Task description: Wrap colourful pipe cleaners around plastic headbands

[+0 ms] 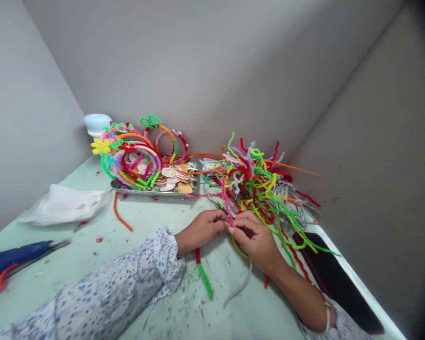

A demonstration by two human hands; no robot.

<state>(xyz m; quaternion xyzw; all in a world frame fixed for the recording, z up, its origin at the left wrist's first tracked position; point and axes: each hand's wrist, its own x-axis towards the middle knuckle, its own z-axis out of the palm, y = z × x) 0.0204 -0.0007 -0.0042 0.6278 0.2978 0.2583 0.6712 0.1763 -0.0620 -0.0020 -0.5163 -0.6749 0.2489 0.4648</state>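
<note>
My left hand [203, 227] and my right hand [255, 236] meet at the middle of the pale green table [92, 264], fingers pinched together on a pink pipe cleaner [227, 200] that rises from between them. A headband [241, 278] with red and green wrapping [203, 274] lies under my hands. Just behind them sits a tangled heap of coloured pipe cleaners [258, 182].
A metal tray [152, 191] at the back holds finished pipe-cleaner headbands [134, 156] and small wrapped pieces. A blue glue gun [14, 259] lies at the left edge, a plastic bag [63, 203] behind it. A dark phone [333, 278] lies at the right. Walls close in on all sides.
</note>
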